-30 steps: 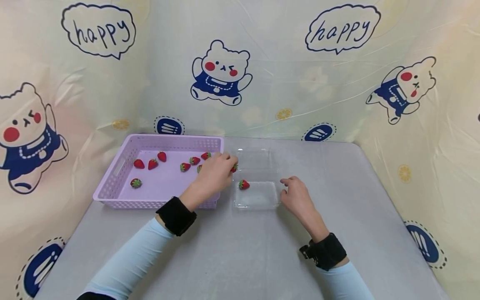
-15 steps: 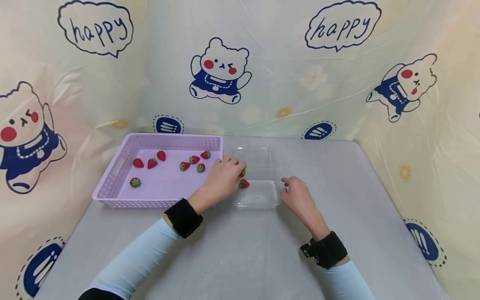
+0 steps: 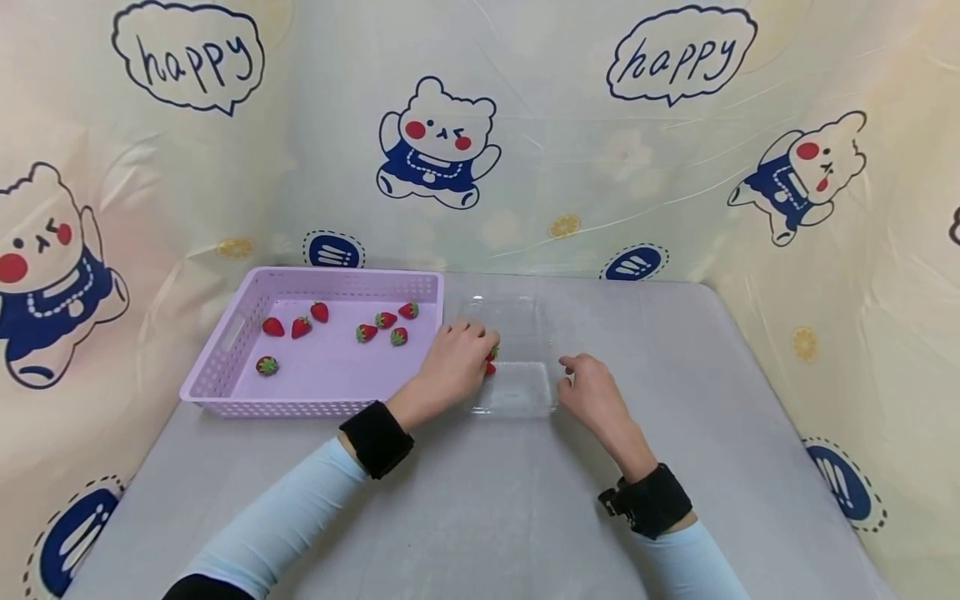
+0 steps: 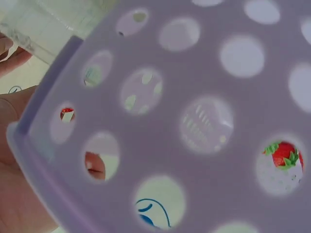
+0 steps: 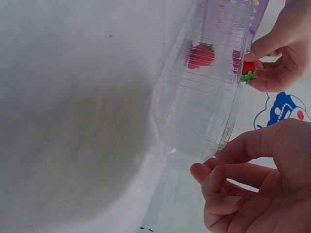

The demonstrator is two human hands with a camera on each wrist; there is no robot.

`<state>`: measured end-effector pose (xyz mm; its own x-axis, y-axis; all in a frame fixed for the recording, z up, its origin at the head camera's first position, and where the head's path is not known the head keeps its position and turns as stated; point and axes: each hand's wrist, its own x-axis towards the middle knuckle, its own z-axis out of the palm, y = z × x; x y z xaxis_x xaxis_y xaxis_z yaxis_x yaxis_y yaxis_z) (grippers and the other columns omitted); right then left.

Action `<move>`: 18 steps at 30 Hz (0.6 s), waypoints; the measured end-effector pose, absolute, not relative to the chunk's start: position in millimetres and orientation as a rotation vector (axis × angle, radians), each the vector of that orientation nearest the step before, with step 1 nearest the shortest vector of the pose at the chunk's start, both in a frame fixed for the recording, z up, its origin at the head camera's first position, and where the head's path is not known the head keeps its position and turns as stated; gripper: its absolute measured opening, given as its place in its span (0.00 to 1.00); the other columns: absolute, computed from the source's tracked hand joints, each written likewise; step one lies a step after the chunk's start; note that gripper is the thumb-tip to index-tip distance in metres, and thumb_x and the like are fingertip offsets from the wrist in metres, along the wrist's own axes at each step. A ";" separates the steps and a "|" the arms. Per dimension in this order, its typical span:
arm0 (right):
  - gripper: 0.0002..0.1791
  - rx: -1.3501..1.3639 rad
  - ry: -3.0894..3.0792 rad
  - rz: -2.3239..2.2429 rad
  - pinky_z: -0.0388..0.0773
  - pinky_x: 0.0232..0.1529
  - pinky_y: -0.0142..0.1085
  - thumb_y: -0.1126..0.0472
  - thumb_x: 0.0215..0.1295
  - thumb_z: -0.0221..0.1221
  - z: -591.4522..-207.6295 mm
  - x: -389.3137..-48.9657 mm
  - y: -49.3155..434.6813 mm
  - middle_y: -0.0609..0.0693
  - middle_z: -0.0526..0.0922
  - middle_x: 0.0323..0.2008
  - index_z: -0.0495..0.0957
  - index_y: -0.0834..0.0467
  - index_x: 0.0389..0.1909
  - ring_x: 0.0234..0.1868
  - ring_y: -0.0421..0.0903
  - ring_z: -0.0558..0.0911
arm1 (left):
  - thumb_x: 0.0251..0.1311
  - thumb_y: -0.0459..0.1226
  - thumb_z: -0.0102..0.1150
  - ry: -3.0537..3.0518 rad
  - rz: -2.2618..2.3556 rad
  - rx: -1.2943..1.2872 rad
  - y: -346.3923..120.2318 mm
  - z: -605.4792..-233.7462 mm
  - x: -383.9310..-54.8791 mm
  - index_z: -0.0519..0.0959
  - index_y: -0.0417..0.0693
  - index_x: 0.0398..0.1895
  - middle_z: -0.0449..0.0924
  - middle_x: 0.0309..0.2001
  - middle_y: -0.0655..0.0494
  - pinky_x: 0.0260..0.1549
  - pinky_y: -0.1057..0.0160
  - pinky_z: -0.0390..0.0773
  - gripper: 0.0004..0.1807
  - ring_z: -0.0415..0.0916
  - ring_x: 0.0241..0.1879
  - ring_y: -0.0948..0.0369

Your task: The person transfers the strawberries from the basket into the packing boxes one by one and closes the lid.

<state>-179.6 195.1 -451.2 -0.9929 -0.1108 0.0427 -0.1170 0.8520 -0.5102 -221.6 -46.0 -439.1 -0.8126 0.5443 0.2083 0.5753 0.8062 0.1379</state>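
Note:
My left hand [image 3: 457,358] pinches a red strawberry [image 5: 248,69] by its sides at the left part of an open clear plastic box [image 3: 513,396]. Another strawberry [image 5: 200,56] lies inside that box, mostly covered by the left hand in the head view. At the box's right edge, my right hand [image 3: 596,398] holds the rim between thumb and finger, the other fingers curled. To the left stands a purple basket [image 3: 300,408] with several strawberries spread on its bottom. Its perforated wall [image 4: 165,145] hides most of the left hand in the left wrist view.
The clear lid [image 3: 506,317] lies folded back behind the box. A grey cloth [image 3: 480,517] covers the table. Behind and at both sides hangs a printed curtain [image 3: 540,167]. The basket's right wall stands close to the left hand.
My left hand has moved right and slightly down with the strawberry, from the basket's right edge to the box's left part. The right hand stays at the box's edge.

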 end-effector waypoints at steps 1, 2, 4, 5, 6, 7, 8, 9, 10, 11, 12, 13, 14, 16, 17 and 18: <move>0.24 0.187 -3.012 0.828 0.81 0.46 0.49 0.74 0.63 0.53 -451.4 -179.7 195.3 0.67 0.84 0.50 0.80 0.73 0.60 0.51 0.61 0.83 | 0.69 0.34 0.64 -2.836 -0.300 -0.886 -45.2 -440.0 -221.6 0.84 0.49 0.51 0.83 0.43 0.50 0.44 0.51 0.76 0.10 0.76 0.47 0.50; 0.24 0.188 -3.013 0.826 0.81 0.46 0.49 0.74 0.63 0.53 -451.5 -179.8 195.4 0.67 0.84 0.50 0.80 0.73 0.60 0.51 0.61 0.83 | 0.69 0.34 0.65 -2.834 -0.307 -0.888 -44.6 -440.7 -221.3 0.84 0.49 0.51 0.82 0.43 0.50 0.44 0.51 0.76 0.10 0.76 0.47 0.50; 0.24 0.193 -3.014 0.821 0.81 0.46 0.49 0.74 0.63 0.53 -451.7 -180.0 195.7 0.67 0.84 0.50 0.80 0.73 0.60 0.51 0.61 0.83 | 0.69 0.34 0.66 -2.827 -0.322 -0.892 -43.4 -442.1 -220.9 0.85 0.48 0.50 0.83 0.42 0.50 0.44 0.51 0.77 0.09 0.76 0.46 0.50; 0.24 0.195 -3.015 0.819 0.81 0.46 0.49 0.74 0.63 0.53 -451.7 -180.1 195.7 0.67 0.84 0.50 0.80 0.73 0.60 0.51 0.61 0.83 | 0.68 0.34 0.66 -2.821 -0.331 -0.895 -42.8 -443.0 -220.8 0.85 0.48 0.49 0.83 0.42 0.50 0.44 0.51 0.77 0.09 0.76 0.46 0.50; 0.24 0.197 -3.015 0.818 0.81 0.46 0.49 0.74 0.63 0.53 -451.8 -180.2 195.7 0.67 0.84 0.50 0.80 0.73 0.60 0.50 0.61 0.83 | 0.68 0.34 0.66 -2.817 -0.338 -0.897 -42.3 -444.0 -220.7 0.85 0.48 0.49 0.83 0.42 0.50 0.44 0.51 0.77 0.08 0.76 0.45 0.50; 0.24 0.199 -3.015 0.817 0.81 0.45 0.49 0.74 0.63 0.53 -451.9 -180.2 195.8 0.67 0.84 0.50 0.80 0.73 0.60 0.50 0.61 0.83 | 0.69 0.34 0.66 -2.813 -0.342 -0.899 -41.6 -445.2 -220.8 0.85 0.48 0.48 0.83 0.42 0.51 0.44 0.51 0.77 0.08 0.76 0.45 0.51; 0.24 0.200 -3.015 0.817 0.80 0.44 0.48 0.74 0.64 0.53 -451.9 -180.2 195.8 0.67 0.84 0.50 0.80 0.73 0.60 0.49 0.60 0.83 | 0.69 0.34 0.66 -2.808 -0.344 -0.901 -41.0 -446.5 -220.9 0.85 0.48 0.48 0.83 0.41 0.51 0.43 0.52 0.77 0.07 0.76 0.44 0.51; 0.24 0.201 -3.014 0.815 0.80 0.44 0.48 0.74 0.64 0.53 -451.9 -180.2 195.8 0.67 0.84 0.50 0.80 0.73 0.60 0.49 0.60 0.83 | 0.69 0.34 0.66 -2.803 -0.347 -0.902 -40.4 -447.8 -221.0 0.85 0.48 0.47 0.84 0.41 0.51 0.43 0.52 0.77 0.07 0.76 0.44 0.52; 0.24 0.202 -3.014 0.814 0.80 0.43 0.48 0.74 0.64 0.53 -452.0 -180.2 195.8 0.67 0.84 0.50 0.80 0.73 0.60 0.49 0.60 0.83 | 0.69 0.34 0.67 -2.799 -0.350 -0.905 -39.8 -449.4 -221.1 0.85 0.48 0.47 0.84 0.41 0.51 0.42 0.53 0.77 0.06 0.76 0.43 0.52; 0.24 0.203 -3.014 0.815 0.80 0.43 0.47 0.74 0.64 0.53 -452.0 -180.2 195.7 0.67 0.84 0.50 0.80 0.73 0.60 0.48 0.60 0.83 | 0.69 0.35 0.67 -2.794 -0.354 -0.906 -39.3 -450.8 -221.1 0.85 0.48 0.46 0.84 0.41 0.51 0.41 0.54 0.76 0.06 0.76 0.42 0.53; 0.24 0.204 -3.013 0.815 0.80 0.43 0.47 0.74 0.64 0.53 -452.0 -180.1 195.6 0.67 0.84 0.50 0.80 0.73 0.60 0.48 0.60 0.83 | 0.69 0.35 0.67 -2.791 -0.361 -0.905 -38.7 -452.0 -221.1 0.85 0.48 0.46 0.84 0.41 0.51 0.41 0.54 0.76 0.06 0.75 0.42 0.53; 0.24 0.205 -3.013 0.816 0.80 0.42 0.47 0.74 0.64 0.53 -452.0 -180.1 195.5 0.67 0.84 0.50 0.80 0.73 0.60 0.48 0.60 0.83 | 0.69 0.35 0.67 -2.785 -0.369 -0.908 -38.0 -453.1 -221.1 0.85 0.48 0.45 0.85 0.41 0.52 0.40 0.54 0.76 0.05 0.75 0.41 0.53; 0.24 0.206 -3.012 0.818 0.79 0.42 0.47 0.74 0.64 0.53 -452.0 -180.0 195.4 0.67 0.84 0.50 0.80 0.73 0.60 0.47 0.60 0.83 | 0.68 0.35 0.68 -2.781 -0.374 -0.908 -37.5 -454.2 -221.0 0.85 0.48 0.45 0.85 0.40 0.52 0.40 0.55 0.76 0.05 0.75 0.41 0.53; 0.24 0.207 -3.008 0.821 0.79 0.41 0.47 0.73 0.63 0.53 -452.1 -179.8 195.5 0.67 0.84 0.50 0.80 0.73 0.60 0.47 0.59 0.83 | 0.68 0.35 0.68 -2.778 -0.389 -0.910 -36.0 -455.7 -221.0 0.86 0.48 0.45 0.85 0.41 0.52 0.40 0.55 0.76 0.05 0.75 0.41 0.54; 0.24 0.209 -3.006 0.822 0.79 0.42 0.47 0.74 0.64 0.53 -452.2 -179.6 195.6 0.66 0.84 0.49 0.80 0.73 0.60 0.47 0.59 0.83 | 0.68 0.35 0.68 -2.780 -0.395 -0.909 -35.2 -456.3 -221.0 0.86 0.48 0.45 0.86 0.41 0.52 0.40 0.55 0.76 0.06 0.75 0.41 0.54; 0.23 0.211 -3.004 0.821 0.80 0.42 0.47 0.73 0.64 0.53 -452.4 -179.5 195.7 0.66 0.84 0.49 0.80 0.73 0.60 0.47 0.59 0.83 | 0.68 0.35 0.68 -2.786 -0.398 -0.908 -34.5 -456.9 -221.0 0.86 0.48 0.46 0.86 0.41 0.52 0.40 0.55 0.76 0.06 0.75 0.41 0.54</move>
